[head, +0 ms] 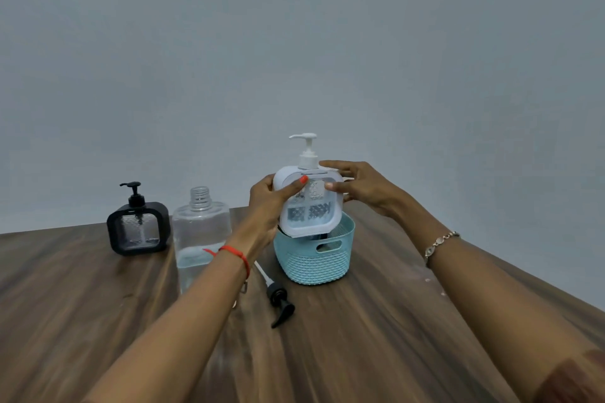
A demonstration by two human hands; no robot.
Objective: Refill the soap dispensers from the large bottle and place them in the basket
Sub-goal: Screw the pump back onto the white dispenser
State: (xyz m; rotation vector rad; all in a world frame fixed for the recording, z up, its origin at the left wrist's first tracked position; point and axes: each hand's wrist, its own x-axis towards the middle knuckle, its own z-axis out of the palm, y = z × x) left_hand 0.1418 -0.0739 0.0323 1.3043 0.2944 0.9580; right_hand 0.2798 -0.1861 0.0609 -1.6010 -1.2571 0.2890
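Observation:
A white square soap dispenser (309,206) with its pump on hangs tilted just above the light blue woven basket (316,263), its lower edge at the rim. My left hand (270,203) grips its left side, thumb across the front. My right hand (358,188) holds the right side with thumb and fingers. To the left stands the large clear bottle (199,232), uncapped and about a third full of clear liquid. A black square dispenser (138,227) with its pump on stands further left.
A loose black pump head (278,299) with its white tube lies on the brown wooden table (360,337) in front of the basket. A plain grey wall rises behind the table's far edge.

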